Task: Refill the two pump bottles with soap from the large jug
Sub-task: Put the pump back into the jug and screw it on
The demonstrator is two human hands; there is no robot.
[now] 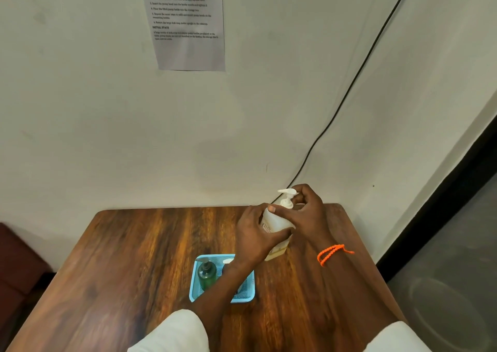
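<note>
A tall white soap bottle (272,224) with a white pump head (287,196) stands tilted slightly at the far right of the wooden table (134,257); a little yellowish soap shows at its base. My left hand (258,236) wraps around its body. My right hand (306,211) grips the collar under the pump head. A dark green pump bottle (206,273) stands upright in a light blue mesh basket (195,292) near the table's middle. A second bottle in the basket is mostly hidden behind my left forearm; only its white pump tip (228,261) shows.
A printed instruction sheet (188,23) hangs on the wall above. A black cable (349,88) runs down the wall to the table's back edge. The table's right edge drops to a grey floor; a dark red seat (16,265) sits at left.
</note>
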